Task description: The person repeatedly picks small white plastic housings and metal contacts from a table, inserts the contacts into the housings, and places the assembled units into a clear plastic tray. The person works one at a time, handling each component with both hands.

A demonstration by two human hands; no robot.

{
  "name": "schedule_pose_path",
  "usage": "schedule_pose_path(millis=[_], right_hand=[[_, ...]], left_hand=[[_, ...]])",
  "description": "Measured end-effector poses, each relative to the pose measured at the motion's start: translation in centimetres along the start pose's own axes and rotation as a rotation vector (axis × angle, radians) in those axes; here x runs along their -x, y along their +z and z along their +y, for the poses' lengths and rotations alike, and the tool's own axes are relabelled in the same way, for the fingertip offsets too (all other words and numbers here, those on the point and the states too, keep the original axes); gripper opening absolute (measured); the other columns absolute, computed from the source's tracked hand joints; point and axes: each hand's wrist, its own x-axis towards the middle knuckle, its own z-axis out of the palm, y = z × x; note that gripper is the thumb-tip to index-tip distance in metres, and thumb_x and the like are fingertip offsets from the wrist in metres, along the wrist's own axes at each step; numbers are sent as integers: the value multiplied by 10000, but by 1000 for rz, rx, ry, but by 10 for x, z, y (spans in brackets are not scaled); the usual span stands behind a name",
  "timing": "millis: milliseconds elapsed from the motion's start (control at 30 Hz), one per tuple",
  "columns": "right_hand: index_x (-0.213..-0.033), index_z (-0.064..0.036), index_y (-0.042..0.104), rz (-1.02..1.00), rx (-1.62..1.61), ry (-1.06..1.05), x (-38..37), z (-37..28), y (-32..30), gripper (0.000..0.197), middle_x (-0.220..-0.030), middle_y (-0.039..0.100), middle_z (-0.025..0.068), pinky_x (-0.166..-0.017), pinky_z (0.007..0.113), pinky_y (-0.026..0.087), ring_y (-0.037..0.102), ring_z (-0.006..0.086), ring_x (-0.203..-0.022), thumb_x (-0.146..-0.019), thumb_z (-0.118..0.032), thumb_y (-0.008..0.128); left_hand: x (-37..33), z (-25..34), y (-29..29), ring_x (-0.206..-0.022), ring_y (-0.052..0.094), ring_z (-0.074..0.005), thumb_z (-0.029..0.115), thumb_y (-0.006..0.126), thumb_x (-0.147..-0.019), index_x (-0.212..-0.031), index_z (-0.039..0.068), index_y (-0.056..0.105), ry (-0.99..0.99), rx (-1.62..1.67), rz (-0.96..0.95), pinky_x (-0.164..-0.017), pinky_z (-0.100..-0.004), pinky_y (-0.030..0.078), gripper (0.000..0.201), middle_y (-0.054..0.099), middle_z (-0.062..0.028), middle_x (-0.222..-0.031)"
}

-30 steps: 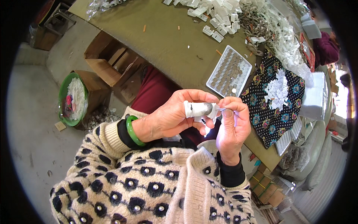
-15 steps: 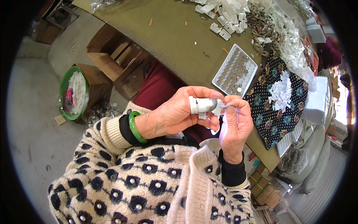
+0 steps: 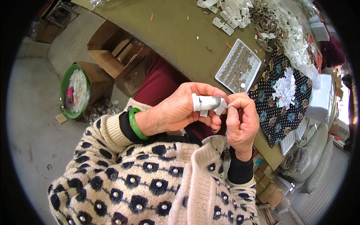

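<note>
My left hand (image 3: 174,108) is closed in front of my chest, gripping a small white piece (image 3: 220,107) whose edges stick out by the fingers. A white sleeve with a rolled rim and a dark-smudged end (image 3: 207,102), apparently a finger cot, covers the left thumb. Close on the right, my right hand (image 3: 243,122) pinches a thin pale strip (image 3: 227,107) between thumb and forefinger, at the edge of the white piece. Fingers hide most of both parts, so I cannot tell whether they are joined.
Beyond my hands, a white tray (image 3: 220,77) of small round discs rests on the green table (image 3: 172,35). White scraps (image 3: 285,90) lie on a patterned dark cloth (image 3: 268,116) at right. White plastic cases (image 3: 227,28) are heaped behind. A green basin (image 3: 63,88) and cardboard boxes (image 3: 107,62) stand left.
My right hand has shifted slightly right and up, and its fingers have drawn back a little from the white piece. My left hand keeps its grip almost in place.
</note>
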Motion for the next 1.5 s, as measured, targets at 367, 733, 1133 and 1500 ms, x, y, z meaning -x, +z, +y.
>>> schedule_pose_path(millis=[367, 733, 1133, 1500], right_hand=[[-935, -15, 573, 32, 97, 6, 7, -2, 3, 97, -874, 618, 106, -683, 294, 499, 597, 190, -731, -854, 23, 609], [-867, -8, 553, -229, 208, -39, -9, -11, -15, 132, -792, 594, 86, -637, 283, 479, 573, 170, -670, -770, 72, 593], [-869, -2, 562, -113, 252, -49, -4, -7, -4, 126, -776, 581, 93, -602, 284, 478, 587, 201, -640, -799, 75, 633], [-920, -31, 575, -34, 320, -200, -2, -7, 5, 196, -827, 600, 134, -622, 352, 511, 615, 304, -675, -772, 93, 610]], left_hand=[[1, 2, 0, -771, 725, -235, 144, 660, -933, -1184, -26, 618, 0, -42, 41, -726, -377, 626, 306, 705, -157, -980], [1, 2, 3, -720, 730, -253, 119, 663, -920, -1150, -44, 627, -17, -207, 109, -678, -383, 634, 284, 706, -164, -951], [1, 2, 6, -688, 715, -228, 112, 682, -916, -1101, -32, 651, -7, -186, 202, -649, -364, 620, 236, 707, -141, -914], [2, -2, 10, -673, 708, -201, 88, 642, -949, -1082, -39, 640, 53, -300, 253, -622, -311, 602, 184, 710, -146, -869]])
